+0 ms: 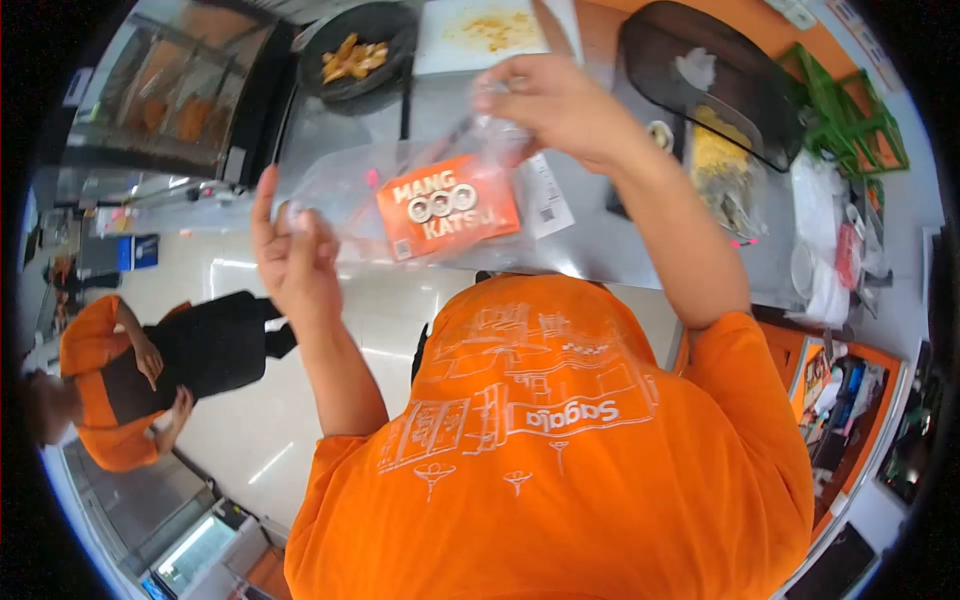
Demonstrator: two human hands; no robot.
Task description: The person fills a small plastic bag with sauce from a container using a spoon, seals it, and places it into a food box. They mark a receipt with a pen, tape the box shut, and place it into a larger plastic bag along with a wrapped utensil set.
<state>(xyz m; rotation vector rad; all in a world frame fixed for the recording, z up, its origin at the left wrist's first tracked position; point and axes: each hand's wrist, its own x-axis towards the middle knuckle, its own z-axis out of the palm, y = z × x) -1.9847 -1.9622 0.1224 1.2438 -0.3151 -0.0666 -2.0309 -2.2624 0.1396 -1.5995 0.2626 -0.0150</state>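
Observation:
A clear plastic bag (345, 185) is stretched between my two hands above the metal counter. Inside it lies an orange box (447, 210) with "MANG KATSU" printed on its top. My left hand (292, 255) pinches the bag's left edge between thumb and fingers, with the index finger pointing up. At the other end, my right hand (555, 112) is closed on the gathered plastic, higher up. A white printed slip (546, 198) lies on the counter just right of the box.
A black pan (340, 90) holds browned food pieces, beside a stained white cutting board (460, 55) with a knife. On the right are a container of yellow food (722, 140), a dark mesh cover (690, 40) and a green crate (850, 110). A co-worker (150, 370) stands at left.

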